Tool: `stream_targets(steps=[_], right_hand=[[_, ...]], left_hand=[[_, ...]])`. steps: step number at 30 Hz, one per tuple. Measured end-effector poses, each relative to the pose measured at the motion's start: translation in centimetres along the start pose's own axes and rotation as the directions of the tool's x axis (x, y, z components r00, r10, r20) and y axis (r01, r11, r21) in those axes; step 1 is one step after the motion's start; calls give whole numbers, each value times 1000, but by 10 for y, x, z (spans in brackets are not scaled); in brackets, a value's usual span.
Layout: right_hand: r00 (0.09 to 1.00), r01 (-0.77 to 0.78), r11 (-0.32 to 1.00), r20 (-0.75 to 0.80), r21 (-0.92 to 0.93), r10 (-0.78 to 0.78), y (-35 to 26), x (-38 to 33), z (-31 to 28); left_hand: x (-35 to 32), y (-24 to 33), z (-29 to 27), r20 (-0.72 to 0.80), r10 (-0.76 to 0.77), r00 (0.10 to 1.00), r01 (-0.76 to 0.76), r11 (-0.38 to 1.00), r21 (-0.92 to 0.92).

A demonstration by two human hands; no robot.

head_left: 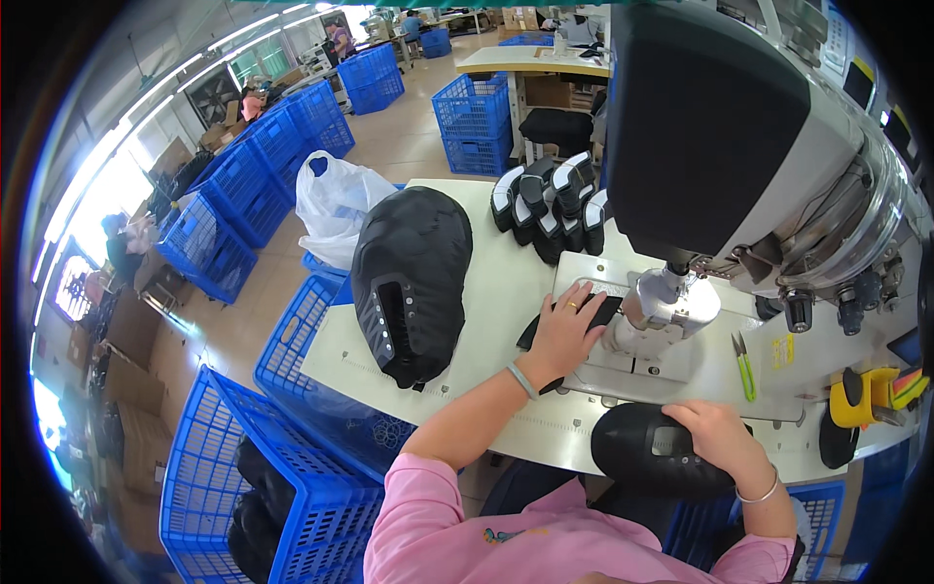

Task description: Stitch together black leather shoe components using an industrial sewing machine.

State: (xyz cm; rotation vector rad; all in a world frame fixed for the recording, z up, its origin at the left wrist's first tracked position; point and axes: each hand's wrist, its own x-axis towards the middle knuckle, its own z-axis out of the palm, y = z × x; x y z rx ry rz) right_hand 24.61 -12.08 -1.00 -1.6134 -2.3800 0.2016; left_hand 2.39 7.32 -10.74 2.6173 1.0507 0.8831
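With the black pile (pixel 411 282) on the table (pixel 496 292), the left hand (pixel 564 331) lies spread flat on a black piece (pixel 574 321) and should press gently beside the machine (pixel 671 302), while the right hand (pixel 715 433) curls over a black pad (pixel 642 453).

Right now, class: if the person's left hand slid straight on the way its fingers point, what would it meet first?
Probably the machine's metal post, just beyond the fingertips of the left hand, which lies flat on a black piece; depth is uncertain.
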Motion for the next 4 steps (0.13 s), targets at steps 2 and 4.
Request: stream_targets(steps=[2, 4], right_hand=[[991, 134, 988, 15, 73, -135, -1, 8, -6], [968, 190, 982, -168, -2, -188, -11, 21, -15]], left_hand=[[0, -6, -2, 3, -11, 1000, 11, 1000, -8], [4, -13, -4, 84, -108, 991, 128, 950, -285]])
